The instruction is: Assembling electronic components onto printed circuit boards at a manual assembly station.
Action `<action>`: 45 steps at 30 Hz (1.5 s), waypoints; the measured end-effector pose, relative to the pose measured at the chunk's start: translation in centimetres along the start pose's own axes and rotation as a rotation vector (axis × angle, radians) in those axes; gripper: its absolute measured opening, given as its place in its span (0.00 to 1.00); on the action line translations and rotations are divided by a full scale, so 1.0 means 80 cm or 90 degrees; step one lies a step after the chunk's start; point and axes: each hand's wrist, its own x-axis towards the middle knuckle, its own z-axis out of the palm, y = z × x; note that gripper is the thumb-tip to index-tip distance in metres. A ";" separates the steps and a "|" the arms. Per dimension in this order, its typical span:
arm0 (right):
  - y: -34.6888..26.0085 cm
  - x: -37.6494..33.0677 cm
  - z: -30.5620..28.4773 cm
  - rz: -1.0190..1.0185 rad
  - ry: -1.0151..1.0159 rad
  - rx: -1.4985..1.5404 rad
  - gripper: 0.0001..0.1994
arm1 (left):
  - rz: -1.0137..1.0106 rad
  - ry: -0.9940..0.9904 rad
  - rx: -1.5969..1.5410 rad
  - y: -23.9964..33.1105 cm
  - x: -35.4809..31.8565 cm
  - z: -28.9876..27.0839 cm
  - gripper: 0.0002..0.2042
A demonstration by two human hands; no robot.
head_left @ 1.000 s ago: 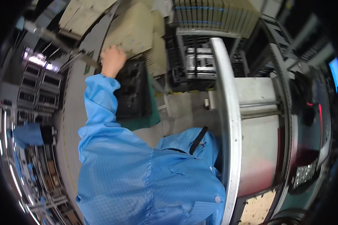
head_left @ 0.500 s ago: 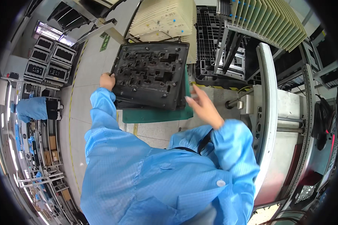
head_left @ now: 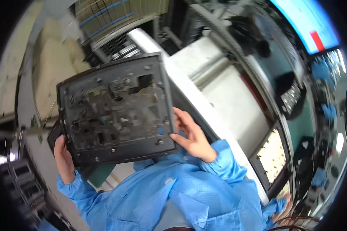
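Both my hands hold a black fixture plate (head_left: 121,152), rectangular, with irregular cut-outs and small metal fasteners round its border. It is raised in front of my body and slightly tilted. My left hand (head_left: 64,159) grips the lower left edge, the thumb and fingers partly hidden by the plate. At the right edge my right hand (head_left: 192,134) closes on the rim, thumb low and fingers behind. Another dark plate (head_left: 54,138) shows behind the left edge, near a green surface (head_left: 101,174) below.
A white rail (head_left: 192,98) runs diagonally along the machine on my right. Farther right lies a framed panel with pale, dark-spotted filling (head_left: 272,156). Another person's hand (head_left: 287,204) and blue sleeve are at the lower right. A bright screen (head_left: 306,25) stands at the upper right.
The plate has come up off the stack on the green surface, and the view has swung right toward the machine. My right hand, apart from the plate before, now grips its right edge.
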 end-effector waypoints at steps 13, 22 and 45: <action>-0.010 -0.177 -0.178 0.022 0.630 0.076 0.37 | 0.150 -0.533 0.451 -0.013 0.082 0.596 0.16; 0.005 -0.170 -0.197 0.047 0.707 0.156 0.37 | 0.197 -0.533 0.470 -0.073 0.105 0.643 0.14; -0.043 -0.114 -0.130 -0.156 0.742 -0.211 0.16 | 0.534 0.110 0.513 0.076 0.364 0.345 0.28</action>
